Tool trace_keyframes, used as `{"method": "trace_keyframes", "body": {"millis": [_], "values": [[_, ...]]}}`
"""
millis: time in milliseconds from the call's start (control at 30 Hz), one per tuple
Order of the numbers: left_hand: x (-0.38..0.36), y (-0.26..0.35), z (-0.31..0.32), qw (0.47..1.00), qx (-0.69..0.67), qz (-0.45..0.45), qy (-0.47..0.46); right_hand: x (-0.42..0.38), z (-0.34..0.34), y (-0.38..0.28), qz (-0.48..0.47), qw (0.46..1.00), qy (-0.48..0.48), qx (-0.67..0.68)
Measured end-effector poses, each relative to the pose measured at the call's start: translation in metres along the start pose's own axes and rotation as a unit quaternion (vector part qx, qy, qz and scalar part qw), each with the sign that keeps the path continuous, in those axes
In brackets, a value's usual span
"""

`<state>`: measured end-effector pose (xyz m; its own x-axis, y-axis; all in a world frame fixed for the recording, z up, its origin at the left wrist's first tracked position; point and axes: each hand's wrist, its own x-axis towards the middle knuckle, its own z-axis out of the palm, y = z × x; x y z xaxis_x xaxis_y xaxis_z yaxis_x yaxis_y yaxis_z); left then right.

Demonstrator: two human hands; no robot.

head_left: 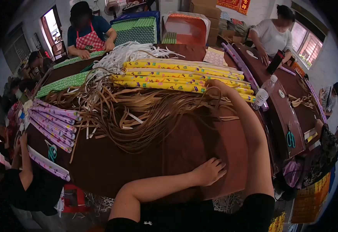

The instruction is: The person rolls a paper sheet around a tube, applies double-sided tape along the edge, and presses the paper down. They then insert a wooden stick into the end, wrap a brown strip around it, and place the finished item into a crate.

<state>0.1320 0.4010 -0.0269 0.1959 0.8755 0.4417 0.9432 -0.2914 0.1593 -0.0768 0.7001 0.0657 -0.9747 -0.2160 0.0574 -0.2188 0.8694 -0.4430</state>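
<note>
My right hand (219, 88) reaches across the table to a bundle of yellow patterned paper rolls (157, 84). Its fingers are bent over one of the front rolls, and the fingertips are partly hidden. Around that wrist a loop of thin brown strip (220, 92) curves up from the pile. My left hand (209, 172) rests on the brown tabletop (149, 174), palm down, holding nothing, with its fingers loosely apart. Between me and the yellow rolls spreads a tangle of brown strips (138, 116).
Purple patterned rolls (55, 123) and teal scissors (52, 152) lie at left, near a co-worker's arms. White strips (126, 56) heap behind the yellow rolls. A plastic bottle (264, 92) stands at their right end. Further right is a second table with more scissors (290, 138). Other people sit around.
</note>
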Motion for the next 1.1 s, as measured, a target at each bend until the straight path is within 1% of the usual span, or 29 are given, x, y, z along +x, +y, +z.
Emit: {"method": "trace_keyframes", "body": {"millis": [33,67,100,133,167,200,300,333,400,433,467,500,567,633,700,733,767,833,867,933,967,1000,1067,1100], "values": [[0.000,0.000,-0.001,1.000,-0.006,-0.003,0.000,-0.006,-0.007,-0.016,0.006,0.999,0.021,0.040],[0.000,-0.001,-0.003,1.000,-0.013,-0.005,-0.001,-0.009,-0.016,-0.030,-0.020,1.000,0.012,-0.004],[0.001,-0.001,-0.007,1.000,-0.014,0.001,-0.003,-0.007,-0.018,-0.032,0.000,0.997,0.037,-0.063],[0.003,0.000,-0.014,1.000,-0.011,-0.002,-0.029,-0.007,-0.022,-0.042,0.020,0.991,0.060,-0.121],[0.005,0.000,-0.019,0.998,-0.009,-0.005,-0.054,-0.007,-0.027,-0.051,0.005,0.982,0.094,-0.163],[0.004,0.001,-0.018,0.998,-0.013,0.000,-0.056,-0.010,-0.038,-0.071,-0.015,0.971,0.125,-0.205],[0.001,-0.001,-0.004,0.999,0.007,-0.001,-0.037,-0.031,-0.069,-0.131,-0.076,0.914,0.208,-0.340],[0.000,-0.003,0.002,1.000,-0.017,0.000,-0.022,-0.042,-0.077,-0.151,-0.068,0.887,0.208,-0.407],[0.000,-0.001,-0.002,0.999,-0.038,-0.001,-0.006,-0.064,-0.085,-0.166,-0.117,0.833,0.262,-0.472],[-0.001,0.001,-0.012,0.999,-0.008,0.014,0.043,-0.083,-0.089,-0.177,-0.147,0.810,0.289,-0.488],[-0.001,0.002,-0.022,0.995,0.022,0.030,0.092,-0.101,-0.089,-0.182,-0.145,0.800,0.310,-0.493],[0.002,0.001,-0.032,0.995,0.023,0.030,0.094,-0.121,-0.089,-0.187,-0.142,0.789,0.330,-0.498],[0.010,0.000,-0.058,0.980,0.031,-0.032,0.194,-0.164,-0.085,-0.196,-0.124,0.792,0.356,-0.480],[0.013,-0.001,-0.100,0.959,0.122,-0.091,0.241,-0.204,-0.075,-0.204,-0.106,0.796,0.379,-0.460],[0.007,-0.008,-0.127,0.919,0.237,-0.135,0.285,-0.236,-0.061,-0.197,-0.114,0.774,0.402,-0.475],[0.004,-0.010,-0.140,0.901,0.287,-0.155,0.287,-0.249,-0.053,-0.201,-0.108,0.780,0.409,-0.462],[0.000,-0.012,-0.153,0.880,0.336,-0.174,0.288,-0.259,-0.045,-0.200,-0.116,0.763,0.424,-0.474],[-0.009,-0.014,-0.176,0.853,0.431,-0.196,0.221,-0.276,-0.025,-0.200,-0.120,0.727,0.455,-0.500],[-0.013,-0.016,-0.184,0.848,0.450,-0.175,0.219,-0.283,-0.017,-0.204,-0.117,0.718,0.453,-0.515],[-0.024,-0.017,-0.191,0.859,0.446,-0.147,0.205,-0.296,-0.005,-0.204,-0.128,0.705,0.443,-0.538],[-0.028,-0.021,-0.192,0.853,0.465,-0.110,0.211,-0.300,0.000,-0.206,-0.133,0.710,0.438,-0.535],[-0.032,-0.019,-0.193,0.856,0.463,-0.104,0.208,-0.302,0.005,-0.208,-0.138,0.714,0.433,-0.532],[-0.043,-0.012,-0.194,0.862,0.475,-0.094,0.150,-0.308,0.013,-0.211,-0.131,0.715,0.425,-0.539],[-0.048,-0.015,-0.195,0.867,0.468,-0.083,0.147,-0.311,0.018,-0.212,-0.138,0.716,0.425,-0.537]]}}
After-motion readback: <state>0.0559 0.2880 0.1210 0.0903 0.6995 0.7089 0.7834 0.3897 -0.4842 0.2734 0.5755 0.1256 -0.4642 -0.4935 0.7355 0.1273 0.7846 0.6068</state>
